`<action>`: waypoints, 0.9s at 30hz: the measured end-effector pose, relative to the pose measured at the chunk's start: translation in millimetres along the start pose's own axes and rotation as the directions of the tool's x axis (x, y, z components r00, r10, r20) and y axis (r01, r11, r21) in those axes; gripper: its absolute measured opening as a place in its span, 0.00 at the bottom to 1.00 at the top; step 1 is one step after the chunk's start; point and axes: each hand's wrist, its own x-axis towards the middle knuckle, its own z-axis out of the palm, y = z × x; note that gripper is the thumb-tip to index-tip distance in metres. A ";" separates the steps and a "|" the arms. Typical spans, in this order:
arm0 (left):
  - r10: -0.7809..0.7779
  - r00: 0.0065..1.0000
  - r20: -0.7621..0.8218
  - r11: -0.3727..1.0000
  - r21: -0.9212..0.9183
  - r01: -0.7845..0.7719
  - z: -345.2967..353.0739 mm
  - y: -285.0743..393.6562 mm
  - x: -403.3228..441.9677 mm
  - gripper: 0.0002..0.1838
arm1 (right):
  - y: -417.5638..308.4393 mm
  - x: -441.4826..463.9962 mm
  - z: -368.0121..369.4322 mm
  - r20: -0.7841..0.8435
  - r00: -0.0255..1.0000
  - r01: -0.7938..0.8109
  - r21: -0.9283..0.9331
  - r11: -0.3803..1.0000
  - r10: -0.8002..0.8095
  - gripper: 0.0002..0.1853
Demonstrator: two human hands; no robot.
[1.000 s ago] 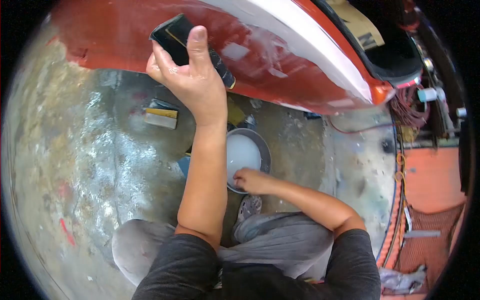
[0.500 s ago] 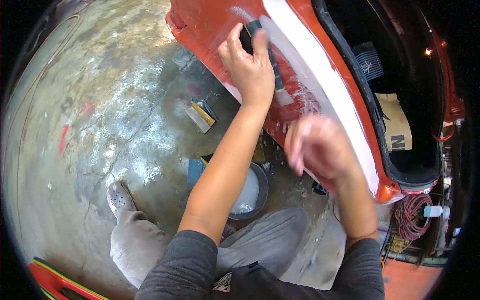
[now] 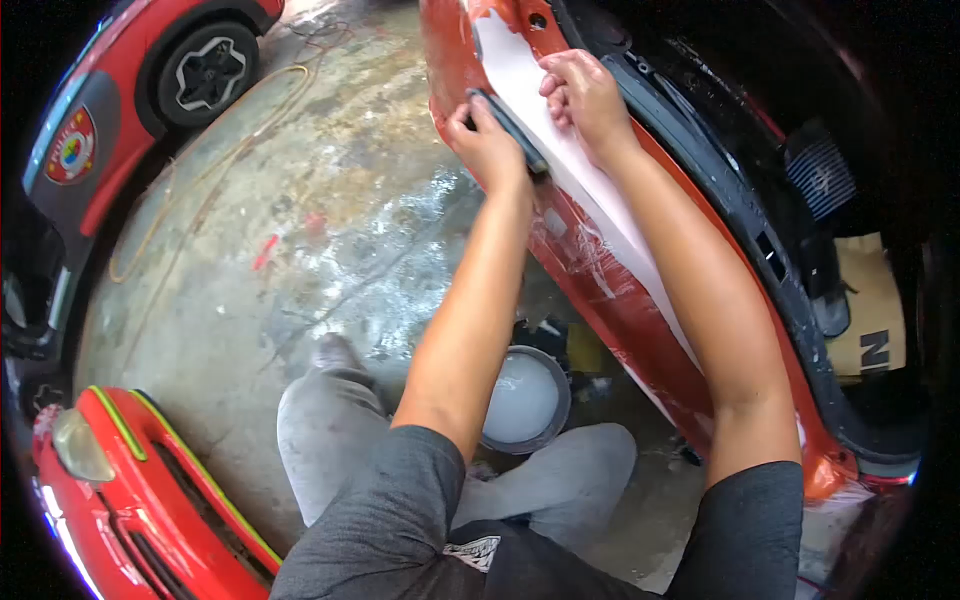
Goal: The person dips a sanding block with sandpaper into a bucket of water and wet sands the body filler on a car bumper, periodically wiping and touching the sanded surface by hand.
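My left hand (image 3: 488, 150) grips a long, dark sanding block (image 3: 512, 132), which lies along the red body panel (image 3: 590, 255) beside a pale strip (image 3: 545, 125). My right hand (image 3: 592, 105) is over that strip, further right, with its fingers curled in and nothing visible in them. Whether its fingertips touch the surface I cannot tell. Wet, whitish streaks mark the red paint below the block. On the floor between my legs stands a dark bucket (image 3: 564, 400) of cloudy water (image 3: 522, 398).
A red bumper (image 3: 150, 520) with a headlight lies at lower left. A red car with a police badge (image 3: 72, 145) stands at upper left. A hose (image 3: 185, 205) runs over the wet concrete floor (image 3: 330, 200). A brown paper bag (image 3: 866, 305) is inside the dark opening at right.
The view has shifted, bringing the red car and more of the bumper in. My right hand has risen from the lower panel to the pale strip. My left hand still holds the block.
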 end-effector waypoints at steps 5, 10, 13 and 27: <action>0.054 0.997 0.048 0.992 0.112 -0.059 -14.2 8.9 -68.0 0.22 | -2.7 1.3 2.7 -0.006 1.000 -0.020 0.058 0.998 0.021 0.10; -0.023 0.998 0.067 0.993 0.116 0.015 -17.5 21.6 -88.3 0.26 | 0.0 2.6 -1.3 0.024 1.000 -0.016 0.108 0.994 0.013 0.10; -0.193 0.974 0.122 0.979 -0.043 0.199 -1.0 43.9 -15.0 0.26 | 3.4 4.0 -0.6 0.020 1.000 0.001 0.117 0.993 -0.004 0.10; -0.047 0.989 0.139 0.995 0.088 0.035 -20.6 17.3 -49.4 0.26 | 14.7 10.6 3.9 0.034 0.994 0.103 -0.028 0.994 -0.102 0.11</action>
